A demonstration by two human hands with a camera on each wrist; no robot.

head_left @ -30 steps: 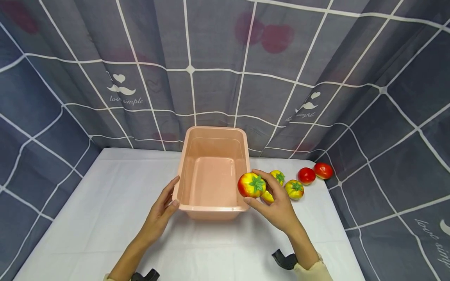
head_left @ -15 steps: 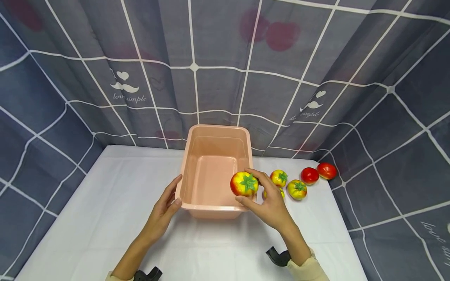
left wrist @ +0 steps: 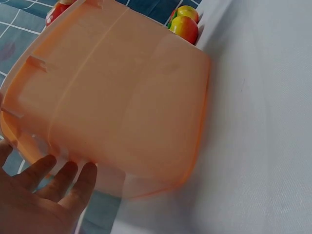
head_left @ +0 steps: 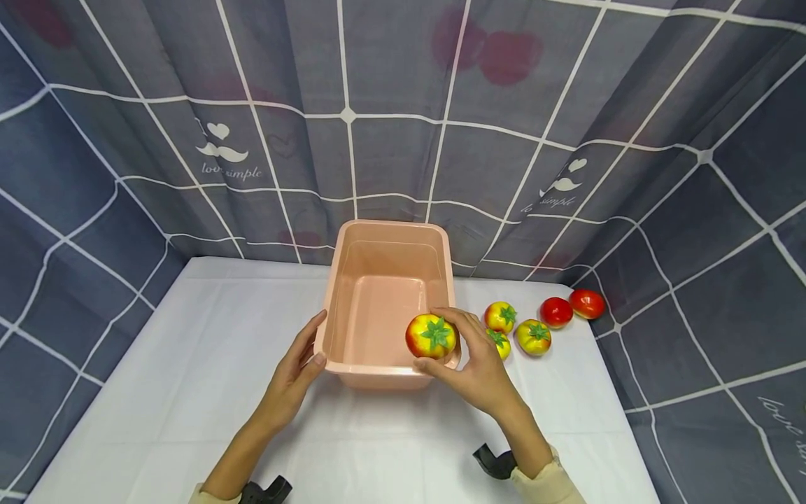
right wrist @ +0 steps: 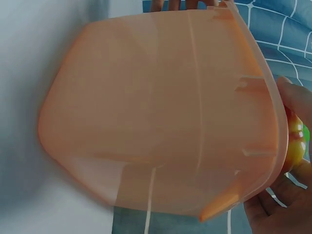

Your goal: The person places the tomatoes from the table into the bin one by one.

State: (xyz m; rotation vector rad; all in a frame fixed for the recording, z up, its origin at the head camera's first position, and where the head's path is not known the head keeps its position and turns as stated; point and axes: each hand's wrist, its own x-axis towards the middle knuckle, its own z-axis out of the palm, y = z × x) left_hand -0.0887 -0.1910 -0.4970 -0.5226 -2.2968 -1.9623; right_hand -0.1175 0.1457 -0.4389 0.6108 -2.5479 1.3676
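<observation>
My right hand (head_left: 476, 372) holds a glossy yellow-and-red toy tomato (head_left: 425, 334) with a green leafy top, gripped between thumb and fingers. It hangs over the near right corner of a peach plastic basin (head_left: 383, 315) and overlaps the rim in the head view. From the right wrist, the basin wall (right wrist: 146, 97) hides part of the tomato. My left hand (head_left: 291, 378) rests at the basin's near left edge. In the left wrist view its spread, fairly straight fingers (left wrist: 73, 183) touch the outside wall under the rim. The basin's floor is bare.
Right of the basin lie yellow tomatoes with green tops, one (head_left: 500, 317) near the rim and another (head_left: 533, 337) further right. Two red tomatoes (head_left: 556, 312) sit at the table's far right corner. A white cloth (head_left: 220, 336) covers the table; grey checked curtains (head_left: 390, 161) enclose it.
My right hand has carried the tomato a little left, from beside the rim to over the basin's inside, then slightly nearer. My left hand stays at the basin's edge.
</observation>
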